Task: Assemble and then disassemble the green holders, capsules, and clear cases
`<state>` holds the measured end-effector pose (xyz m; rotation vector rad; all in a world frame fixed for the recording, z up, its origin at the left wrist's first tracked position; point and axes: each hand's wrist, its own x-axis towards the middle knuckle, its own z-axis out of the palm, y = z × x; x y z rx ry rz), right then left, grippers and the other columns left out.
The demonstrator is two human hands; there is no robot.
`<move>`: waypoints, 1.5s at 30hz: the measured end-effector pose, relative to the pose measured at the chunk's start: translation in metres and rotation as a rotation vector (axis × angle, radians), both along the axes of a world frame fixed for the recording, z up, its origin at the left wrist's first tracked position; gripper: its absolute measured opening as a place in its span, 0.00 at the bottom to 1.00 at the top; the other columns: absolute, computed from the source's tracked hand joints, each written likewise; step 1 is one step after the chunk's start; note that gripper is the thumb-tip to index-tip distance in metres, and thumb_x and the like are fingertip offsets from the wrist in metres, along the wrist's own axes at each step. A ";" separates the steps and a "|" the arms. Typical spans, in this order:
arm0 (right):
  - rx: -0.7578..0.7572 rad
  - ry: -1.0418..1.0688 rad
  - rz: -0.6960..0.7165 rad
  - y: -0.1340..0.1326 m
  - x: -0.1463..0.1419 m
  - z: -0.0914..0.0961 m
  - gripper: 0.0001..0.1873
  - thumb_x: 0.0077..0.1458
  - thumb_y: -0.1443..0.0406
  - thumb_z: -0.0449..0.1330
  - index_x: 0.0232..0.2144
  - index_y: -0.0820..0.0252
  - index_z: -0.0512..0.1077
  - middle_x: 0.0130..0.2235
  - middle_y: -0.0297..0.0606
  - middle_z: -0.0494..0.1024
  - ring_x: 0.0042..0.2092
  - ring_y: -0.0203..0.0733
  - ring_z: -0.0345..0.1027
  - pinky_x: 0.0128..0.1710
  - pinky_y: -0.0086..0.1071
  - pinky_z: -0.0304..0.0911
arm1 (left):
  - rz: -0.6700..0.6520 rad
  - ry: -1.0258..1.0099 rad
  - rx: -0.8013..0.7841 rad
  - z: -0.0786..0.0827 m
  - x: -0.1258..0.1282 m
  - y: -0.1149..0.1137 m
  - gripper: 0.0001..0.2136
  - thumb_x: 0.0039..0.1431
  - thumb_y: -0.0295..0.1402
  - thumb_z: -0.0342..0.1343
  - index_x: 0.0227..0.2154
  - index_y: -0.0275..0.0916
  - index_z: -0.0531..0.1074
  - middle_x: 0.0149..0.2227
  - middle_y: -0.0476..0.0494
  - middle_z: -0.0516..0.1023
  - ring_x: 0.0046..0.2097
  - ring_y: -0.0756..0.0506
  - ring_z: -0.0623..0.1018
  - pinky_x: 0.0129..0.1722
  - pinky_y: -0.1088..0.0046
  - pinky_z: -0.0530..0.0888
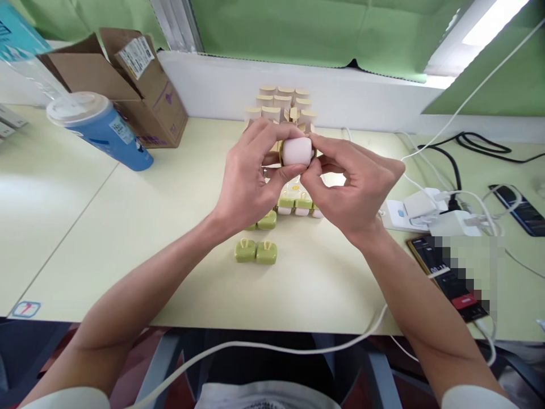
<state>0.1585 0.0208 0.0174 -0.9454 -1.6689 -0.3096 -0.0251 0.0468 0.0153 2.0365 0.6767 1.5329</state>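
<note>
Above the middle of the table I hold a small rounded piece [297,152] with a pale pink face and an olive-green edge. My left hand [258,170] pinches its left side with thumb and fingers, and a ring shows on one finger. At its right side my right hand [347,179] grips it with thumb and forefinger. Two green pieces with cream loops on top [256,252] lie nearer to me. Behind them sits another green piece [267,220], partly covering its neighbour. A row of green-and-pink pieces [302,204] stands under my hands, partly hidden.
Several small open cartons [281,102] stand by the wall. At the left are a brown cardboard box [157,108] and a leaning blue cup [106,130]. A power strip with chargers [395,215], a lit phone [447,278], and another phone [522,209] lie right among cables. A white cable [255,345] crosses the table's front edge.
</note>
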 end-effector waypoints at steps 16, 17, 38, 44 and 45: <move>-0.306 0.086 0.071 -0.008 -0.001 0.007 0.13 0.65 0.65 0.68 0.49 0.44 0.87 0.46 0.36 0.91 0.43 0.52 0.88 0.48 0.50 0.89 | -0.093 -0.024 -0.121 0.010 -0.011 0.007 0.17 0.62 0.51 0.78 0.46 0.47 0.87 0.50 0.42 0.86 0.54 0.36 0.88 0.53 0.52 0.92; -0.342 0.090 0.094 -0.009 0.001 0.009 0.13 0.66 0.63 0.69 0.50 0.43 0.87 0.47 0.37 0.91 0.45 0.54 0.88 0.50 0.52 0.89 | -0.094 -0.022 -0.127 0.011 -0.012 0.008 0.18 0.61 0.51 0.78 0.46 0.47 0.87 0.50 0.42 0.87 0.55 0.35 0.88 0.54 0.51 0.91; -0.328 0.093 0.155 0.018 0.020 -0.001 0.22 0.74 0.54 0.65 0.67 0.43 0.74 0.61 0.42 0.83 0.62 0.53 0.82 0.57 0.48 0.86 | -0.055 0.017 -0.154 0.004 -0.010 0.007 0.19 0.68 0.45 0.72 0.60 0.54 0.82 0.70 0.43 0.79 0.72 0.31 0.79 0.60 0.52 0.89; -0.344 0.166 0.190 0.029 0.030 -0.008 0.20 0.74 0.57 0.66 0.64 0.44 0.73 0.63 0.42 0.82 0.62 0.52 0.83 0.57 0.48 0.86 | -0.024 0.173 -0.041 0.010 -0.015 0.007 0.12 0.63 0.37 0.73 0.48 0.52 0.84 0.65 0.44 0.83 0.78 0.28 0.70 0.78 0.35 0.71; -0.353 0.164 0.212 0.028 0.029 -0.008 0.20 0.73 0.57 0.67 0.64 0.44 0.73 0.63 0.43 0.82 0.62 0.53 0.82 0.57 0.49 0.86 | -0.023 0.151 -0.052 0.011 -0.015 0.007 0.13 0.63 0.37 0.74 0.50 0.52 0.83 0.65 0.43 0.83 0.77 0.29 0.71 0.78 0.36 0.71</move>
